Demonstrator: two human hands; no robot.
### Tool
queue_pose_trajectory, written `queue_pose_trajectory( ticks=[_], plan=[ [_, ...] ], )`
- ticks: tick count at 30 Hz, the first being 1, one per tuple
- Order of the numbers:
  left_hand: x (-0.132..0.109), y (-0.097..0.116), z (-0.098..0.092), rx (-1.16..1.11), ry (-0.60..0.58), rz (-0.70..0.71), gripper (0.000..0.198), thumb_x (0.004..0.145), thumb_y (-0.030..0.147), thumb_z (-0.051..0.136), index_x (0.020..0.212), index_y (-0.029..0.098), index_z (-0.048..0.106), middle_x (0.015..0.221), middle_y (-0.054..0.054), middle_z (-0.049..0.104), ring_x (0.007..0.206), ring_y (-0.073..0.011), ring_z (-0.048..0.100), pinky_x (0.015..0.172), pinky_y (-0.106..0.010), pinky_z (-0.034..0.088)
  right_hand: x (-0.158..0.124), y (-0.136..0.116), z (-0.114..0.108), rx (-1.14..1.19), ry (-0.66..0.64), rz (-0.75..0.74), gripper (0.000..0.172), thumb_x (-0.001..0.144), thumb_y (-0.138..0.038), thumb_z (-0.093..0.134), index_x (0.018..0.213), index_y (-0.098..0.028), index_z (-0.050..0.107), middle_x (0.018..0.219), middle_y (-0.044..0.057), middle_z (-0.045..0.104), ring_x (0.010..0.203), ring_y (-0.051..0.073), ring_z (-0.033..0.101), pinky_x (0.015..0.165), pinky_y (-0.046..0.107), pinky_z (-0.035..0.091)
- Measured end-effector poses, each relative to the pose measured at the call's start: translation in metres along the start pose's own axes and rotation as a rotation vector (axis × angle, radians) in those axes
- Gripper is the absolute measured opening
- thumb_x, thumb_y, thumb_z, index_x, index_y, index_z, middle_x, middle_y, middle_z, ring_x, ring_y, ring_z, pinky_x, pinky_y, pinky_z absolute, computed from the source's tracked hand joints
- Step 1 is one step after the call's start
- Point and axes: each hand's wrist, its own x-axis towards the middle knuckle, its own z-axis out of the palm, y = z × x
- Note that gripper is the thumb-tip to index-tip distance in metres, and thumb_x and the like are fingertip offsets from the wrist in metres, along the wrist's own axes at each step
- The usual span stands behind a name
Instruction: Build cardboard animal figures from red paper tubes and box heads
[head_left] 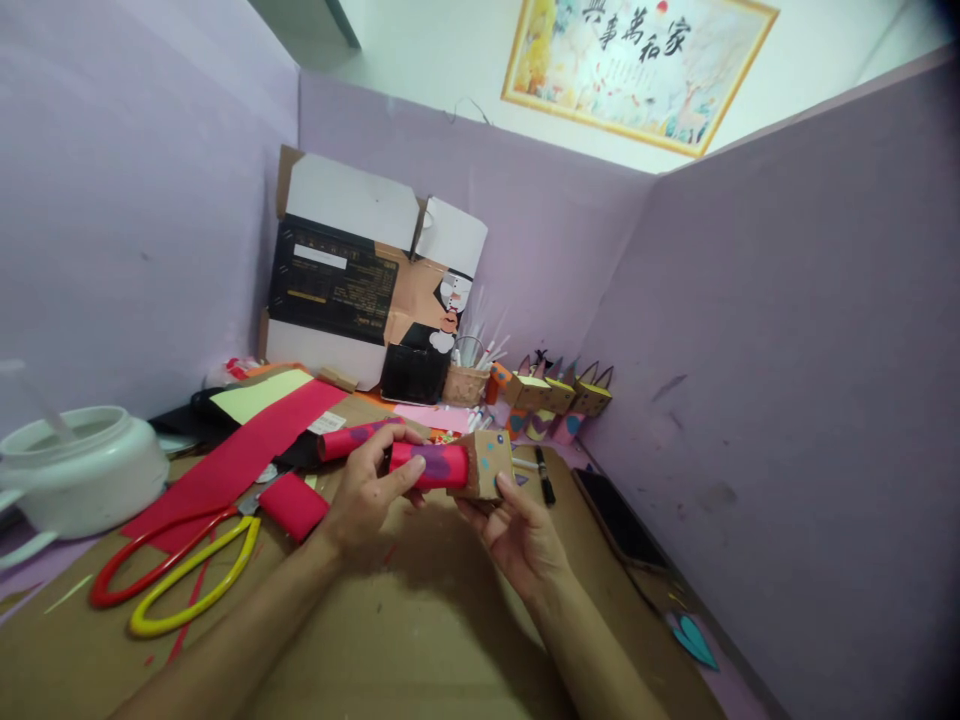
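My left hand (379, 487) is closed around a red paper tube (442, 466) with a purple patch on it. Against the tube's right end sits a small cardboard box (487, 455) with blue marks and a dark eye-like dot, gripped by the fingers of my right hand (521, 535). Whether tube and box are fixed together I cannot tell. Behind my left hand lies a second red tube (352, 440) with purple spots. A folded red piece (293, 506) rests left of that hand, beside scissors (187, 570) with one red and one yellow handle.
A white pot (90, 470) stands at the left, near a long red strip (247, 450). An unfolded carton (337, 280) leans on the back wall. Farther right are a basket of sticks (466, 383), several finished-looking box figures (559, 395), a black marker (544, 478) and a phone (619, 518).
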Motion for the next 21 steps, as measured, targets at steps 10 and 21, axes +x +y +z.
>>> queue_pose_trajectory(
  ticks=[10,21],
  plan=[
    [-0.003,-0.007,0.009,-0.137,0.120,-0.028,0.038,0.081,0.047,0.054,0.106,0.019,0.049,0.098,-0.004,0.056,0.059,-0.0121,0.059,0.043,-0.024,0.051,-0.006,0.005,0.006,-0.060,-0.042,-0.091,0.039,0.067,-0.023,0.073,0.105,-0.018,0.064,0.088,0.004,0.074,0.088,0.021,0.066,0.088,0.036,0.048],
    [-0.008,-0.011,0.015,-0.083,0.263,-0.041,0.038,0.082,0.056,0.045,0.084,0.018,0.052,0.053,0.003,0.054,0.042,-0.0139,0.055,0.035,-0.022,0.044,-0.006,0.013,0.002,-0.090,-0.072,-0.114,0.023,0.070,-0.022,0.072,0.092,-0.019,0.069,0.082,0.004,0.075,0.103,0.024,0.063,0.096,0.040,0.044]
  ],
)
